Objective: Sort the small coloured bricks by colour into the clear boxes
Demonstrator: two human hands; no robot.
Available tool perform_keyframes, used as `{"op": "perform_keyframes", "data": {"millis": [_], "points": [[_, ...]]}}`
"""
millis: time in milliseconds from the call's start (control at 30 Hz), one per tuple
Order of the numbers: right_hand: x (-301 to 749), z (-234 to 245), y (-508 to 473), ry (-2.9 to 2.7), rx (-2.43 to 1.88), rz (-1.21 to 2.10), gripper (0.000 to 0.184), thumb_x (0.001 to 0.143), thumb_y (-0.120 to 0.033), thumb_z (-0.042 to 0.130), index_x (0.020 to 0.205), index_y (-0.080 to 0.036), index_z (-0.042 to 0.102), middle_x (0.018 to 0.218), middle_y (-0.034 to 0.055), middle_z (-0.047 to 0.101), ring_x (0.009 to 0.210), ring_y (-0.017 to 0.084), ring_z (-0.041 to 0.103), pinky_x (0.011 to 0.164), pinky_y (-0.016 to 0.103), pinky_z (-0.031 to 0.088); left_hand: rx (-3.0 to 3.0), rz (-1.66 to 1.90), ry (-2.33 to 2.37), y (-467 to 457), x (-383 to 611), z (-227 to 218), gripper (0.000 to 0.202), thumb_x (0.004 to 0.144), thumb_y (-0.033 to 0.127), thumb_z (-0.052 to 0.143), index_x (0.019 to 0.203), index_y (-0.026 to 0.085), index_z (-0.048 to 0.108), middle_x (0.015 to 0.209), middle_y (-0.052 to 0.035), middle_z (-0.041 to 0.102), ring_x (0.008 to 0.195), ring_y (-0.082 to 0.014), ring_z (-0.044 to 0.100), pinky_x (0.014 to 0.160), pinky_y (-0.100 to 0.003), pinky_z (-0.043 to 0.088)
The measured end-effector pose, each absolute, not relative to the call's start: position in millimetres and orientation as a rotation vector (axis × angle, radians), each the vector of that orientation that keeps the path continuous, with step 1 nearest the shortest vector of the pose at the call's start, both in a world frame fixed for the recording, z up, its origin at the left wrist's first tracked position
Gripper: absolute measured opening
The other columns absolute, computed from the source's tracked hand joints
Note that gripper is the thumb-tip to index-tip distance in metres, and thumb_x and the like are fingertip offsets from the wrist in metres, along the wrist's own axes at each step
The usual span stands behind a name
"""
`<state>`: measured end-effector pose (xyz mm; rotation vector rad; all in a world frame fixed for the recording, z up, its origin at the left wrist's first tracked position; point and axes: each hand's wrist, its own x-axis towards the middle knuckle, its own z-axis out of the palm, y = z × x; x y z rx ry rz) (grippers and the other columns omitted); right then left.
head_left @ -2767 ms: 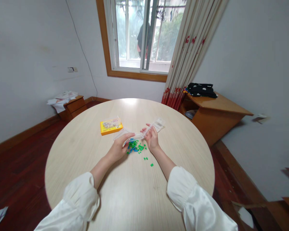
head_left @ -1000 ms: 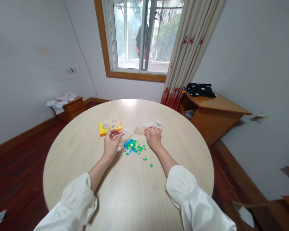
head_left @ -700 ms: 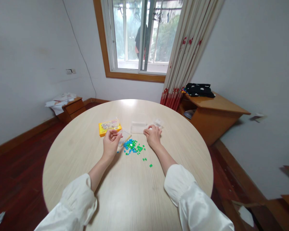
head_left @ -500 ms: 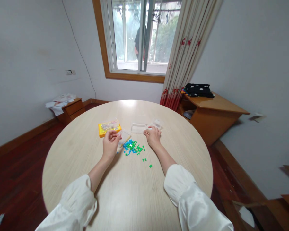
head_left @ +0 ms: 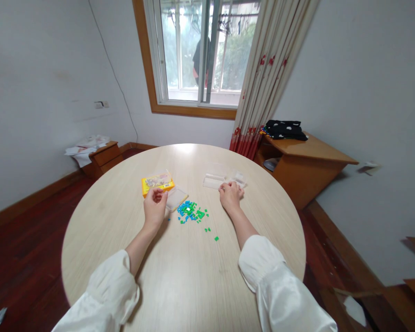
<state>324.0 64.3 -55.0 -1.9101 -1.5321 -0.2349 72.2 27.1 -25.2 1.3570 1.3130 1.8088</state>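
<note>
Green and blue bricks [head_left: 190, 210] lie heaped near the middle of your round desk [head_left: 186, 276], the broadest thing in front of you. Past its right edge you have a wooden cabinet [head_left: 293, 170] with folded black cloth [head_left: 285, 130] on top. On the desk, to your left, sits a yellow box [head_left: 145, 186] with a clear plastic packet [head_left: 159, 179] lying on it. Your left grip [head_left: 154, 206] is just in front of that box, fingers loosely curled and thumb apart from them. Your right grip [head_left: 230, 196] has its fingertips at the near corner of a clear tray [head_left: 214, 180]; I cannot tell whether they are clamped on it. A flat clear case [head_left: 176, 198] lies slanted between your left grip and the heap. Smallest are the strays: a square green brick [head_left: 216, 239] nearest you, two little green pieces [head_left: 207, 229] beyond it, and a blue piece [head_left: 169, 220] left of the heap
</note>
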Motion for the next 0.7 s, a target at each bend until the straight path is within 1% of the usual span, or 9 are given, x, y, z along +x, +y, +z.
{"op": "perform_keyframes", "data": {"millis": [67, 133, 200, 267, 367, 467, 567, 633, 700], "points": [[326, -55, 64, -1.511, -1.937, -0.256, 0.017, 0.083, -0.023, 0.052, 0.081, -0.019, 0.069, 0.094, 0.0107, 0.055, 0.091, 0.024, 0.043, 0.085, 0.041, 0.023, 1.514, 1.738, 1.423, 28, 69, -27, 0.016, 0.067, 0.028, 0.063, 0.074, 0.018, 0.053, 0.070, 0.0011, 0.054, 0.064, -0.0133, 0.052, 0.063, -0.026, 0.044], [326, -53, 63, -1.507, -1.977, -0.250, 0.016, 0.082, -0.023, 0.053, 0.083, -0.019, 0.068, 0.095, 0.0105, 0.054, 0.093, 0.024, 0.043, 0.087, 0.041, 0.023, 1.717, 1.607, 1.559, 28, 68, -29, 0.017, 0.067, 0.027, 0.063, 0.079, 0.018, 0.054, 0.079, -0.0020, 0.056, 0.075, -0.0176, 0.054, 0.073, -0.032, 0.045], [325, -51, 62, -1.509, -2.016, -0.234, 0.015, 0.082, -0.024, 0.054, 0.086, -0.019, 0.068, 0.097, 0.0104, 0.054, 0.094, 0.024, 0.043, 0.089, 0.041, 0.023, 1.905, 1.431, 1.689, 26, 68, -31, 0.024, 0.066, 0.027, 0.066, 0.085, 0.018, 0.056, 0.091, -0.0062, 0.057, 0.090, -0.0229, 0.053, 0.084, -0.038, 0.043], [324, -49, 61, -1.511, -2.038, -0.222, 0.015, 0.081, -0.024, 0.055, 0.087, -0.018, 0.068, 0.099, 0.0107, 0.054, 0.096, 0.024, 0.043, 0.090, 0.041, 0.023, 2.017, 1.258, 1.779, 25, 68, -34, 0.033, 0.065, 0.030, 0.068, 0.093, 0.017, 0.057, 0.099, -0.0092, 0.056, 0.100, -0.0273, 0.049, 0.090, -0.042, 0.040], [323, -47, 59, -1.512, -2.008, -0.238, 0.014, 0.080, -0.023, 0.057, 0.088, -0.019, 0.068, 0.104, 0.0111, 0.054, 0.100, 0.025, 0.043, 0.093, 0.044, 0.023, 2.067, 1.077, 1.836, 24, 68, -36, 0.042, 0.064, 0.033, 0.070, 0.100, 0.016, 0.055, 0.100, -0.0114, 0.056, 0.102, -0.0302, 0.049, 0.089, -0.043, 0.040], [320, -42, 56, -1.512, -1.885, -0.292, 0.021, 0.079, -0.023, 0.058, 0.099, -0.021, 0.065, 0.112, 0.0115, 0.053, 0.106, 0.027, 0.043, 0.096, 0.047, 0.022, 2.059, 1.020, 1.823, 24, 66, -35, 0.042, 0.065, 0.030, 0.068, 0.101, 0.014, 0.053, 0.096, -0.0118, 0.058, 0.097, -0.0293, 0.052, 0.085, -0.042, 0.042], [311, -35, 50, -1.557, -1.665, -0.296, 0.025, 0.082, -0.025, 0.056, 0.106, -0.020, 0.062, 0.112, 0.0116, 0.054, 0.106, 0.026, 0.045, 0.096, 0.047, 0.027, 1.987, 1.139, 1.784, 24, 66, -27, 0.037, 0.064, 0.026, 0.067, 0.097, 0.016, 0.051, 0.096, -0.0107, 0.059, 0.094, -0.0267, 0.055, 0.082, -0.039, 0.043], [300, -29, 43, -1.661, -1.446, -0.238, 0.026, 0.084, -0.027, 0.053, 0.108, -0.020, 0.061, 0.111, 0.0110, 0.055, 0.106, 0.025, 0.047, 0.095, 0.045, 0.032, 1.887, 1.273, 1.710, 23, 66, -22, 0.038, 0.063, 0.028, 0.067, 0.095, 0.018, 0.050, 0.097, -0.0090, 0.059, 0.091, -0.0244, 0.056, 0.080, -0.037, 0.044], [287, -24, 35, -1.790, -1.210, -0.136, 0.032, 0.085, -0.030, 0.053, 0.116, -0.022, 0.057, 0.115, 0.0107, 0.055, 0.110, 0.023, 0.048, 0.097, 0.042, 0.036, 1.758, 1.382, 1.562, 22, 69, -19, 0.042, 0.062, 0.031, 0.069, 0.096, 0.019, 0.048, 0.099, -0.0077, 0.059, 0.089, -0.0220, 0.058, 0.078, -0.035, 0.045]]}}
